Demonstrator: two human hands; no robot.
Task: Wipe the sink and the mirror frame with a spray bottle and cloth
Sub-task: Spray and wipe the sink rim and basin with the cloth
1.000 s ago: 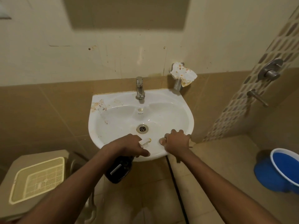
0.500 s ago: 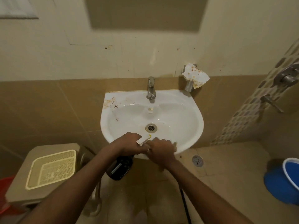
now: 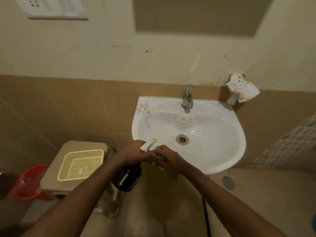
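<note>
A white wall-mounted sink (image 3: 236, 151) has brown stains at its back left corner. My left hand (image 3: 135, 153) hangs over the sink's front left rim, gripping a dark spray bottle (image 3: 128, 178) whose white nozzle points into the basin. Touching it on the right, my right hand (image 3: 169, 159) presses on the front rim, closed over a pale cloth (image 3: 157, 157) that is mostly hidden under the fingers. The mirror (image 3: 196, 14) hangs on the wall above the sink.
A chrome tap (image 3: 187, 96) stands at the sink's back. A holder with stained paper (image 3: 241, 88) sits on the wall to its right. A cream basket (image 3: 82, 164) rests on a box at the left, beside a red bucket (image 3: 29, 182). A black hose (image 3: 206, 216) runs below.
My right hand slid left along the sink's front rim until it met my left hand. The view swung left, so the sink now sits further right.
</note>
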